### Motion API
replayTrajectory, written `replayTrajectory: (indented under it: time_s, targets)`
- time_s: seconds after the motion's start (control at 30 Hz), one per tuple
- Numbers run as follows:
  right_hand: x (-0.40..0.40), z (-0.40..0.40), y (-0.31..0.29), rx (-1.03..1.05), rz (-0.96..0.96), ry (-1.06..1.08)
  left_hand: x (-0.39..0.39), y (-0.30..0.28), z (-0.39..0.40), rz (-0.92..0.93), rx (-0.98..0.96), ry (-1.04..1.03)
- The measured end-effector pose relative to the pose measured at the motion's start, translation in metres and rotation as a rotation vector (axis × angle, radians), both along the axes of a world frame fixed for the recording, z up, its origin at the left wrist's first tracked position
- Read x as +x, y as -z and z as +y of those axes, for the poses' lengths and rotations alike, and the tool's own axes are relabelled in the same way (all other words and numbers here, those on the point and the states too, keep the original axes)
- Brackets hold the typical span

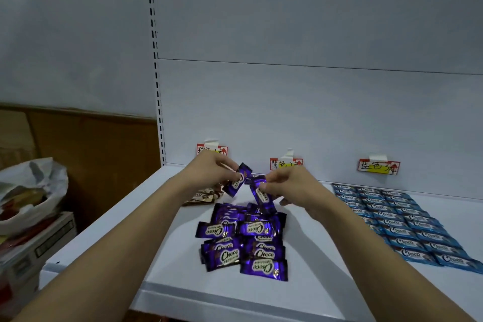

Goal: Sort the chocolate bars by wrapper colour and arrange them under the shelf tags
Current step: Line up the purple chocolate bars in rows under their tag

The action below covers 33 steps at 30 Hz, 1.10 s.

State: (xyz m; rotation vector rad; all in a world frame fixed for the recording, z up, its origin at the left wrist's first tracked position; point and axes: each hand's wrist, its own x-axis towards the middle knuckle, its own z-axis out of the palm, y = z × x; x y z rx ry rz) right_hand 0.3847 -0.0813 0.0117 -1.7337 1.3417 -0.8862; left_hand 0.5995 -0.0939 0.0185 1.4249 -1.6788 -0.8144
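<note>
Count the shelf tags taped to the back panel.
3: left tag behind the left hand, middle tag above the right hand, right tag above the blue bars.

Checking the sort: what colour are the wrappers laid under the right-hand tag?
Blue, seen in the head view: blue chocolate bars in neat rows.

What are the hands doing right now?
Left hand: pinches a purple bar.
Right hand: pinches another purple bar.

Dim, bluish light; soft focus throughout, wide-angle bending at the edges.
</note>
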Motion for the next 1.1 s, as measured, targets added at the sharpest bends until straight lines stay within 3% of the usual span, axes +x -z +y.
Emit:
replayTrajectory:
  time_s: [0.23,0.33,0.5,0.73,0.93,1.1]
  targets:
    - [-0.017,-0.040,-0.007,0.251,0.301,-0.287,-0.026,0.000,-0.052,0.044,0.175,0.097]
    - [-0.023,-0.050,-0.011,0.285,0.320,-0.393,-0.038,0.005,-0.068,0.061,0.236,0.141]
    - [-0.037,-0.065,0.004,0.280,-0.029,-0.140,-0.044,0.025,-0.076,0.179,0.287,0.157]
    - [-0.046,-0.070,0.024,0.262,-0.122,0.146,-0.040,0.031,-0.074,0.372,0.304,0.161]
    - [-0.052,-0.072,0.026,0.204,-0.073,0.128,-0.036,0.037,-0.080,0.166,0.318,0.077]
    - [-0.047,-0.070,0.031,-0.108,0.360,-0.012,-0.031,0.043,-0.079,-0.297,0.128,0.022]
